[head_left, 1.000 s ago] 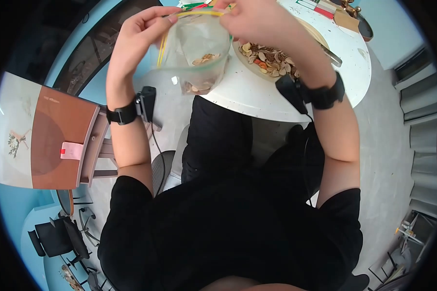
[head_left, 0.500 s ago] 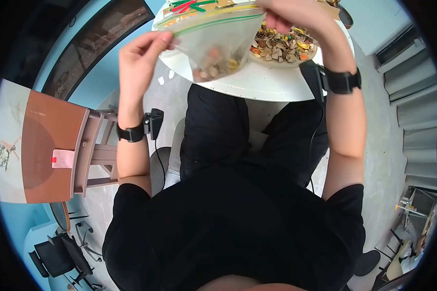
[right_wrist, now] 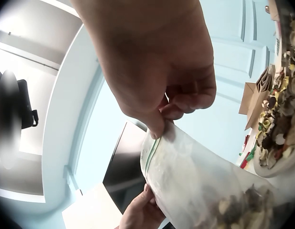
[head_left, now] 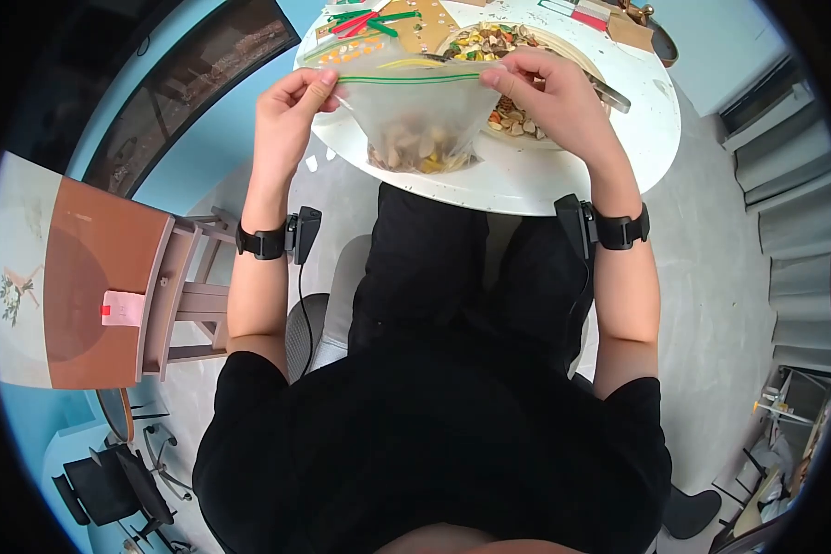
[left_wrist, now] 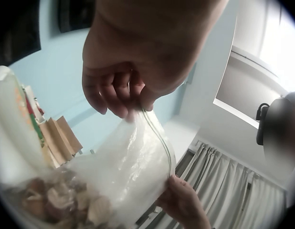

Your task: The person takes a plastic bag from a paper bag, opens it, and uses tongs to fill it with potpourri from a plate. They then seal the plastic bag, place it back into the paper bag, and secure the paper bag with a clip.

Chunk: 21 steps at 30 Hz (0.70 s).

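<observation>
A clear zip bag point(head_left: 406, 106) with a green seal line hangs between my hands near the table's front edge. Dried pieces point(head_left: 420, 148), brown, tan and yellow, lie in its bottom. My left hand point(head_left: 286, 120) pinches the left top corner between thumb and fingers. At the opposite corner, my right hand point(head_left: 563, 106) does the same, its thumb along the seal. The left wrist view shows the bag's top edge point(left_wrist: 162, 138) stretched between both hands. Behind the bag sits a wide round plate point(head_left: 609, 78) of similar dried pieces, partly hidden by the right hand.
Red and green strips point(head_left: 365, 23) lie at the table's back left, beside a brown board point(head_left: 425, 32). A metal utensil handle point(head_left: 614, 97) sticks out from the plate. Brown cardboard point(head_left: 630, 32) sits at the back right of the white table point(head_left: 656, 120).
The bag's mouth, held wide a second ago, is now drawn straight between both hands. My right hand has come down from over the plate to the corner; my left hand moved right.
</observation>
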Each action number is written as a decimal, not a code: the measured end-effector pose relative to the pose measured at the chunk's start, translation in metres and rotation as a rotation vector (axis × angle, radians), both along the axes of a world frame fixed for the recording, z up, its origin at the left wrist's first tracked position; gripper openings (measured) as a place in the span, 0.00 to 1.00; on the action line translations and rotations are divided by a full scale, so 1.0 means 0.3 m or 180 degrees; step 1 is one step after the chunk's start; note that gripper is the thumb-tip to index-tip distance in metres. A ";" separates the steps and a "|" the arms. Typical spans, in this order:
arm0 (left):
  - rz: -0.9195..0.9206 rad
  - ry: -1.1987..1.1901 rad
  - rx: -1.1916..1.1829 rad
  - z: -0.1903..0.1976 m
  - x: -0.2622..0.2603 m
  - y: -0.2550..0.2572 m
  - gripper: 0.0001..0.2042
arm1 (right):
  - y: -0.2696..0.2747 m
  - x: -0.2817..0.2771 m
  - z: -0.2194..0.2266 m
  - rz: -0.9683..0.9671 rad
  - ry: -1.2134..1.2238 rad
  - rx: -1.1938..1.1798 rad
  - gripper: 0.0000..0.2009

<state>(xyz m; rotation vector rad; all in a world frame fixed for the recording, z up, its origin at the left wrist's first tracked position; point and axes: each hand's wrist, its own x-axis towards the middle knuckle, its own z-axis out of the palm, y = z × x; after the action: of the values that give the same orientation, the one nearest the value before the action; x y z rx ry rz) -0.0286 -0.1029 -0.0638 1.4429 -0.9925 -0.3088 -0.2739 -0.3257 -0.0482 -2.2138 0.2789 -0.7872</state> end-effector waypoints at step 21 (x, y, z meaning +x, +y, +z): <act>-0.0713 -0.2121 0.1011 0.263 -0.291 -0.153 0.07 | 0.062 -0.018 0.042 0.0169 -0.0534 -0.0531 0.12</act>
<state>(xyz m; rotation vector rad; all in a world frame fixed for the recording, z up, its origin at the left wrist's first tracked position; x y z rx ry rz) -0.1159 -0.1489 0.0152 1.7724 -1.7105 -0.1468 -0.2792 -0.3072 -0.0355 -2.2819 0.0739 -0.9914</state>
